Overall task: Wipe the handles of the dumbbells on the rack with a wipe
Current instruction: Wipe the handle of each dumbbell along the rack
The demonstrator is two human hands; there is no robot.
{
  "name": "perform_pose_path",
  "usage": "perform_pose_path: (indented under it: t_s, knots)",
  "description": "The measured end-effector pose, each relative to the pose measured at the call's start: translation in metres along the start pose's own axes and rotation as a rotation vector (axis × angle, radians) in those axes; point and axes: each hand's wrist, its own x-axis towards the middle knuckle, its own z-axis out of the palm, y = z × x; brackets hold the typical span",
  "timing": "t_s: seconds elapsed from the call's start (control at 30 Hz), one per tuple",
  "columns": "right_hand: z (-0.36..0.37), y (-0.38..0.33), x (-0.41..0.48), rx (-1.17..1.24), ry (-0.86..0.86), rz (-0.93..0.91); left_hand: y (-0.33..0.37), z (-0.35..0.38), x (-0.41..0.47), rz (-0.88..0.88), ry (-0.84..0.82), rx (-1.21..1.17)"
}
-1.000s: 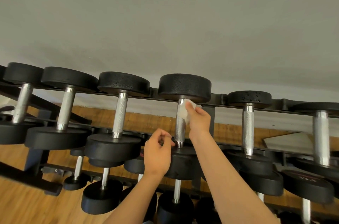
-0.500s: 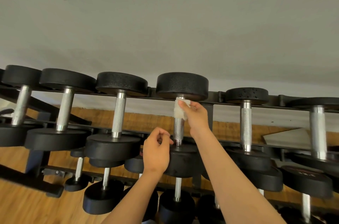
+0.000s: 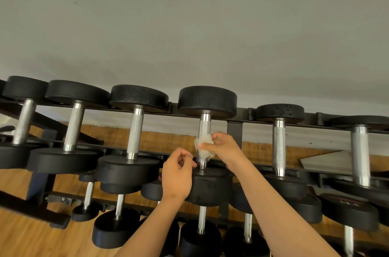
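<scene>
Wall: a plain grey painted wall (image 3: 189,25) fills the view from 9 o'clock over 12 to 3 o'clock.
Rack: a black metal dumbbell rack (image 3: 234,132) crosses the lower half of the view, its top rail running from 9 o'clock to 3 o'clock.
Top row: black round-headed dumbbells stand across the rails, each with a knurled silver steel handle between two heads.
Dumbbell being wiped: the black dumbbell with the thick far head (image 3: 207,101) sits just below the centre of the view, at 6 o'clock.
Handle: its knurled silver handle (image 3: 205,128) is bare in the upper part; the lower part is wrapped.
Wipe: a crumpled white wet wipe (image 3: 203,148) is folded round the lower half of that handle, just above the near head.
Right hand: the right hand (image 3: 223,147) comes in from 5 o'clock; its grip is closed on the wipe, thumb and fingers pinching it against the handle.
Left hand: the left hand (image 3: 177,176) lies at 8 o'clock of the wipe, in front of the near head; its grip is curled closed with nothing visible in it, fingertips just beside the foot of the handle.
Neighbours: the neighbouring dumbbell at 9 o'clock (image 3: 134,134) and the neighbouring dumbbell at 3 o'clock (image 3: 279,147) rest apart from both hands.
Lower row: smaller black dumbbells (image 3: 117,229) hang below, from 7 to 5 o'clock.
Floor: a brown wooden plank floor (image 3: 21,240) shows at 8 o'clock and between the rails.
</scene>
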Motion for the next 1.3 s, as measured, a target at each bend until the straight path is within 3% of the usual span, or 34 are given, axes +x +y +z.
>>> perform_pose_path:
  t_s: [0.13,0.27,0.43,0.6,0.8,0.93,1.3]
  knots:
    - [-0.002,0.018,-0.010,-0.273,-0.113,0.031,-0.001,-0.001,0.001,0.008,-0.008,0.001]
    - [-0.002,0.018,-0.007,-0.368,-0.129,0.014,-0.002,0.000,0.001,0.011,-0.003,0.009]
    - [0.004,0.020,-0.006,-0.254,-0.052,-0.026,-0.001,0.000,0.001,0.010,0.004,-0.008]
    - [0.002,0.013,-0.003,0.012,0.059,-0.005,-0.001,0.000,0.000,0.002,0.015,-0.014]
    - [-0.008,-0.022,0.026,0.312,0.300,0.064,-0.001,0.000,0.000,-0.012,0.009,-0.004]
    - [0.002,-0.026,0.029,0.500,0.265,0.086,0.000,0.000,0.000,-0.003,0.018,-0.006]
    - [0.008,-0.008,0.008,0.253,0.375,-0.101,0.001,0.000,0.000,-0.003,0.001,0.003]
